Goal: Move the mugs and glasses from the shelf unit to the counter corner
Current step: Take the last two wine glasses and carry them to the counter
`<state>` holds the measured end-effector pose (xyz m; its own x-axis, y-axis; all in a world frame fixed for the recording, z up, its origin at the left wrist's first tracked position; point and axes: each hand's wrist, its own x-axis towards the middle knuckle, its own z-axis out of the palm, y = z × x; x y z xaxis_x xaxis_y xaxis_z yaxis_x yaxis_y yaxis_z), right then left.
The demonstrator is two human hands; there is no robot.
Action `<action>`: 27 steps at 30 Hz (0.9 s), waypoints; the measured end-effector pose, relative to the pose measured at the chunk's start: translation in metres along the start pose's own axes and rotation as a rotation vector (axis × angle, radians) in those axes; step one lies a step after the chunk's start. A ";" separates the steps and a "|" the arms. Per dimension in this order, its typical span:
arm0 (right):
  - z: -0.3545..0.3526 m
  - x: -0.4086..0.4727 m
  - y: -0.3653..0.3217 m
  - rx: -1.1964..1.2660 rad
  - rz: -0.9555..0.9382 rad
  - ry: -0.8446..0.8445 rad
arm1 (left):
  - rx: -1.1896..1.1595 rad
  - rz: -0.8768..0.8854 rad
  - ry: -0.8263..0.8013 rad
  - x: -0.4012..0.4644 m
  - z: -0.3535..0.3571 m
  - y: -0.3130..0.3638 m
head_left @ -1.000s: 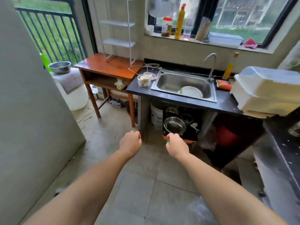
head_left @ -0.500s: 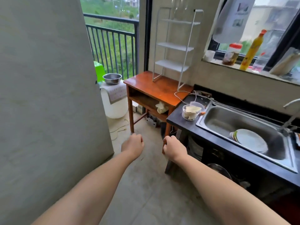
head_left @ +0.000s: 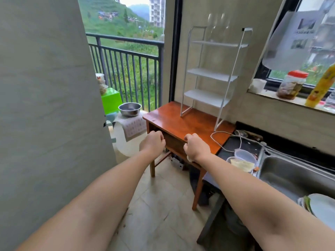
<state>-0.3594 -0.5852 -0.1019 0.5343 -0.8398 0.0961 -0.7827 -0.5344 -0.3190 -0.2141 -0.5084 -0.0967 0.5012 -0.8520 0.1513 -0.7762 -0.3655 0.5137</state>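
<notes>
A white metal shelf unit (head_left: 210,75) stands on a brown wooden table (head_left: 186,122) against the wall. Clear stemmed glasses (head_left: 218,26) stand on its top shelf, hard to make out; the lower shelves look bare. No mugs are visible. My left hand (head_left: 154,143) and my right hand (head_left: 194,146) are held out in front of the table's near edge, both curled into loose fists with nothing in them. The dark counter corner (head_left: 241,145) lies right of the table, beside the sink.
Plastic tubs (head_left: 243,159) and a white cable (head_left: 224,140) sit on the counter by the steel sink (head_left: 293,174), which holds plates (head_left: 320,209). A grey wall panel (head_left: 45,105) fills the left. A metal bowl (head_left: 129,109) rests on a white drum near the balcony railing (head_left: 126,66).
The view has swung left and up from the sink toward the shelf unit and come closer to the table. Both hands stay fisted ahead of me.
</notes>
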 end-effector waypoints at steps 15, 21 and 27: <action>-0.099 0.273 0.029 0.013 0.175 0.296 | -0.050 0.315 -0.045 0.303 -0.027 0.069; -0.177 0.375 0.060 -0.051 0.142 0.506 | -0.151 0.410 0.042 0.412 -0.041 0.150; -0.243 0.459 0.076 -0.115 0.073 0.645 | -0.259 0.484 0.093 0.500 -0.057 0.220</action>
<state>-0.2516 -1.0345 0.1466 0.2079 -0.7439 0.6351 -0.8579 -0.4506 -0.2469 -0.1124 -0.9937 0.1403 0.1518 -0.8587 0.4895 -0.8125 0.1735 0.5565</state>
